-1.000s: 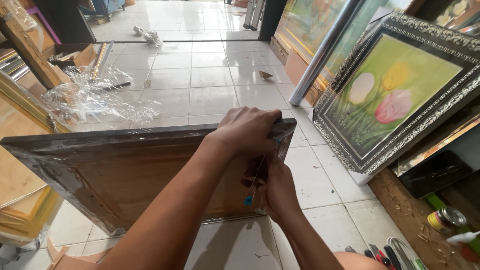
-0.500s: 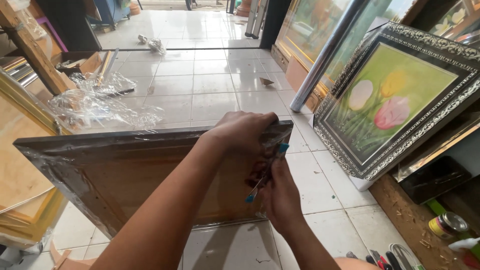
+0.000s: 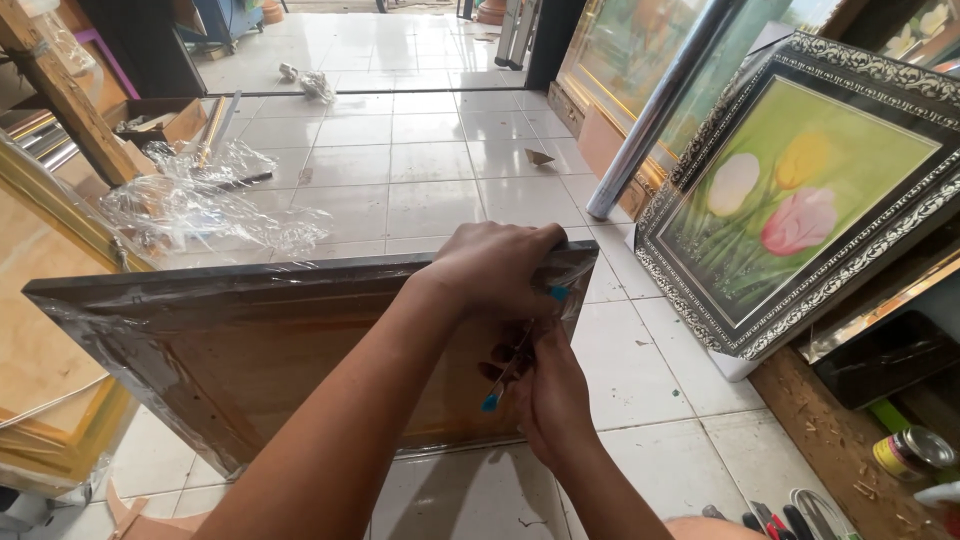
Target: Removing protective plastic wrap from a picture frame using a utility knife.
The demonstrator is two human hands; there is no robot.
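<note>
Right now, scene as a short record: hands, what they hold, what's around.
left hand: grips the top right corner of the wrapped frame
right hand: holds a thin tool with blue ends against that corner
wrapped frame: back toward the camera, standing on edge on the tiled floor, covered in clear film
right side: flower painting in an ornate frame, leaning
left side: crumpled plastic wrap on the floor
bottom right: small can on a wooden surface

Brown frame (image 3: pixel 250 350), blue-tipped tool (image 3: pixel 492 401)
</note>
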